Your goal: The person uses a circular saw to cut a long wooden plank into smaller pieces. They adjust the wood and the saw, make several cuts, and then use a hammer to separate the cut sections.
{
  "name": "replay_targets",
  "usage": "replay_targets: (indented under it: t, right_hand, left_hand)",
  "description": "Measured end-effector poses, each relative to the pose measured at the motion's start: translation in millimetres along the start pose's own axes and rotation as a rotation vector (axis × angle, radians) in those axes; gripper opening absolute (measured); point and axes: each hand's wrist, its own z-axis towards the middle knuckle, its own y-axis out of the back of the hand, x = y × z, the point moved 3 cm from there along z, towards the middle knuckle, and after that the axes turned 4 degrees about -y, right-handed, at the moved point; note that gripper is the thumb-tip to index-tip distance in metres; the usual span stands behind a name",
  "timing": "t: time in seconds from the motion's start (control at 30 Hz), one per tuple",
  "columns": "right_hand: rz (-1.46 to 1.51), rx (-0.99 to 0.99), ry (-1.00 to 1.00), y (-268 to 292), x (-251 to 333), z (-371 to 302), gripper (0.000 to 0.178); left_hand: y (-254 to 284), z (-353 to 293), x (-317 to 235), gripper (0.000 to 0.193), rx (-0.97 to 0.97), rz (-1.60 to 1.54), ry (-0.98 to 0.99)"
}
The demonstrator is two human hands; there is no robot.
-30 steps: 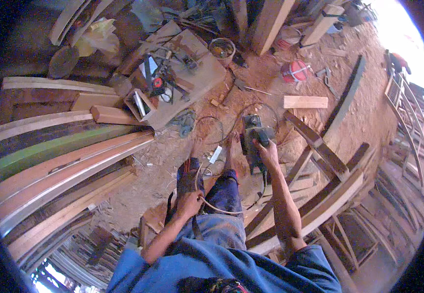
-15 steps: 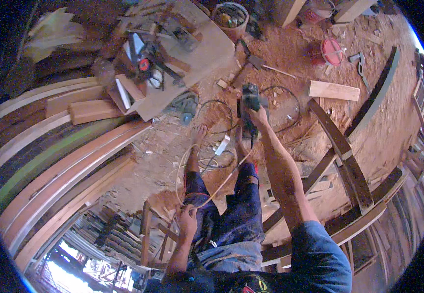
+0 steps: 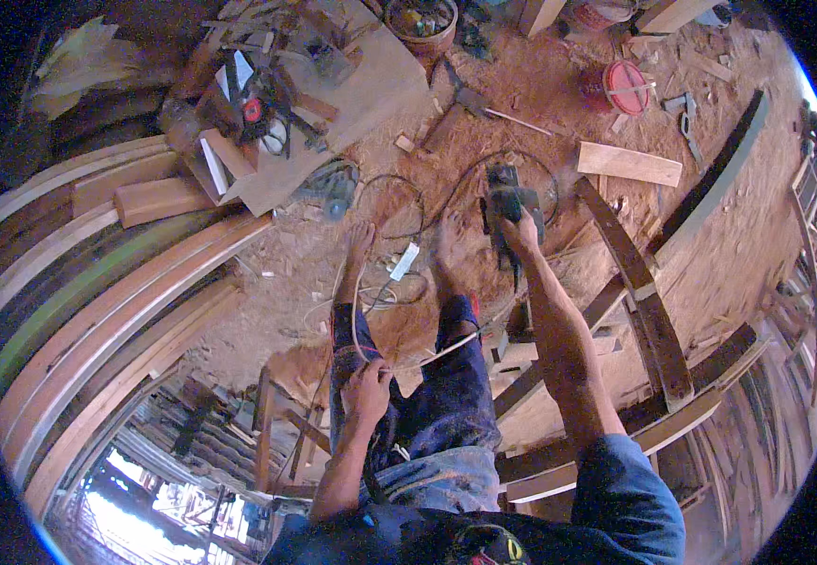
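Observation:
My right hand (image 3: 521,232), arm stretched forward, grips the handle of a dark electric planer (image 3: 507,196). The planer hangs just beyond my right foot, over the dusty ground; whether it touches the ground I cannot tell. Close to my left thigh, my left hand (image 3: 367,391) is closed around a pale power cord (image 3: 448,349). The cord loops up from that hand past my left shin and also runs across my right leg. On the ground between my feet lies a white power strip (image 3: 404,262), with coils of cord beside it.
A second dark power tool (image 3: 338,188) lies left of my feet, near a wooden board (image 3: 333,151). Long planks (image 3: 145,320) are stacked at left. Curved timbers (image 3: 648,292) stand at right. Further off are a short plank (image 3: 629,164), a red bucket (image 3: 627,88) and a hammer-like tool (image 3: 472,102).
My right hand has carried the planer to the right, away from my right foot. My left hand has risen slightly with the cord. The view has shifted a little.

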Motion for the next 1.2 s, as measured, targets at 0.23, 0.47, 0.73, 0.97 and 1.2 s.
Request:
replay_targets:
  t: [0.23, 0.47, 0.73, 0.97, 1.2]
  right_hand:
    - [-0.117, -0.061, -0.081, 51.3, -42.4, -34.2, 0.054]
    - [0.001, -0.065, -0.119, 89.3, -11.0, -108.1, 0.046]
    - [-0.077, -0.16, 0.084, 92.4, -62.7, -107.8, 0.041]
    - [-0.111, -0.183, 0.045, 50.8, -25.2, -94.4, 0.045]
    - [-0.188, -0.02, -0.018, -29.6, 28.0, -30.4, 0.046]
  left_hand:
    - [6.7, 0.7, -35.1, 0.03, 0.048, 0.028, -0.169]
    - [36.9, 16.5, -49.9, 0.029, 0.183, -0.018, -0.269]
    - [48.7, 69.0, -8.8, 0.014, 0.234, -0.079, -0.41]
    - [72.0, 98.7, -1.7, 0.016, 0.189, -0.101, -0.48]
    - [45.1, 126.8, 6.0, 0.022, 0.338, -0.012, -0.375]
